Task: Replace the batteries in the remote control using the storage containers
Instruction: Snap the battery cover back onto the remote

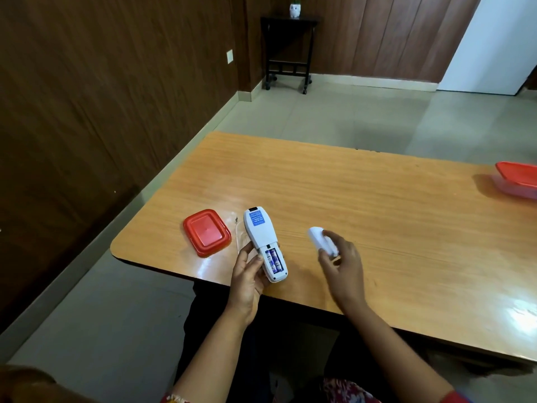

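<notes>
In the lower middle of the frame we hold the white remote control point(263, 242) face down in our left hand point(247, 274), fingers curled around its lower left edge and the thumb lying along its side. Its back cover is off, and the open compartment near the lower end shows two batteries point(273, 259) with blue and silver wrapping lying side by side. A blue label sits on the upper part of the remote's back.

Just to the right, our right hand point(340, 263) grips the small white battery cover point(322, 241) between thumb and fingers, low over the wooden table point(377, 213); whether the cover touches the table we cannot tell, as the hand is slightly blurred.

Left of the remote, a red lid point(207, 232) lies flat on the table near its left corner. Between the lid and the remote, a clear container point(240, 232) is partly hidden behind the remote; what it holds we cannot make out.

At the right edge of the frame, well apart from our hands, a second clear container with a red lid point(518, 179) on it sits on the table, cut off by the frame.

In the upper middle, a dark little stand point(287, 50) on wheels carries a small white pot point(295, 10).
</notes>
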